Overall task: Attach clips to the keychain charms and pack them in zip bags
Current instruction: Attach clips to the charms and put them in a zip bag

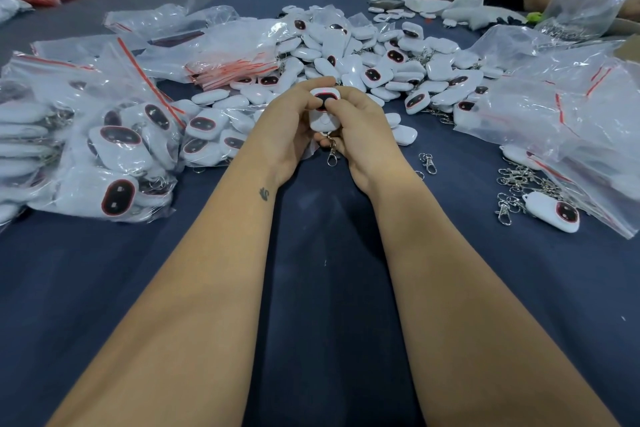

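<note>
From the head camera, both forearms reach out over the dark blue table. The left hand and the right hand meet around one white keychain charm, each grip grasping it with curled fingers, thumbs on its face. A metal clip hangs from the charm's lower end, just above the cloth. Beyond the charm lies a big heap of loose white charms. To the left of the charm sit filled zip bags and a stack of red-striped empty ones. To its right lie loose clips, a single charm with clip, and more clear bags.
</note>
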The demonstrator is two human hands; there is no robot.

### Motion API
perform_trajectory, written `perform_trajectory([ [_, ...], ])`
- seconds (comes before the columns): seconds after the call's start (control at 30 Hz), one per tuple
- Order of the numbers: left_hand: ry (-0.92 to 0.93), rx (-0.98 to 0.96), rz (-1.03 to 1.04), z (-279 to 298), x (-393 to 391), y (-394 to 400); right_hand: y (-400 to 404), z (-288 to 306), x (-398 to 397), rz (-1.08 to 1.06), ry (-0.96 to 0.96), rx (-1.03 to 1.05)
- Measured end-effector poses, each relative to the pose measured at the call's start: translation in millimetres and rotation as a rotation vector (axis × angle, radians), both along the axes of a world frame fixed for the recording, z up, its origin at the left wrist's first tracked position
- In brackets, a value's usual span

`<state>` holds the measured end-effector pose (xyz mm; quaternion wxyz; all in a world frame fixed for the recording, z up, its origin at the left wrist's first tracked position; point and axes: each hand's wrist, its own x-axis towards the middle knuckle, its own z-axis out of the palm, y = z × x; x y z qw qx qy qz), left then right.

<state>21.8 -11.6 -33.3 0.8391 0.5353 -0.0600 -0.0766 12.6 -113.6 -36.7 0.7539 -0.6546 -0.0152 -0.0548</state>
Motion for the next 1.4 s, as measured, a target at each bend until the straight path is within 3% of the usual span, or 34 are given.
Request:
perform_trajectory([
  [0.33, 0.005, 0.046, 0.016, 1.0, -1.8, -0.7, -0.8, 4.3, -2.8, -0.001, 0.046, 0.112],
  [0.77, -0.195, 0.307, 0.246, 3.2, -13.0, -10.2, -2.7, 4.5, -4.4, -0.01, 0.042, 0.21],
  [0.83, -0.271, 0.474, 0.368, 1.2, -14.6, -12.8, -2.9, 5.2, -2.1, -0.115, 0.058, 0.285],
  [0.93, -0.409, 1.138, 0.592, -3.6, -13.6, -7.2, -5.3, 4.4, 2.0, -0.257, 0.048, 0.32],
  [1.03, -0.332, 1.556, 0.465, -6.9, -14.2, -9.5, -5.8, 1.7, 2.9, -0.326, 0.022, 0.222],
  [1.1, -0.35, 1.628, 0.457, -8.0, -16.2, -14.8, -4.8, 1.8, 1.4, -0.335, -0.023, 0.152],
  [1.23, -0.384, 1.553, 0.542, -8.1, -17.1, -17.8, -2.0, 2.0, -1.2, -0.292, -0.127, 0.12],
  [1.4, -0.392, 1.556, 0.535, -8.4, -16.3, -16.0, 6.4, 5.8, -1.0, -0.199, -0.109, 0.279],
])
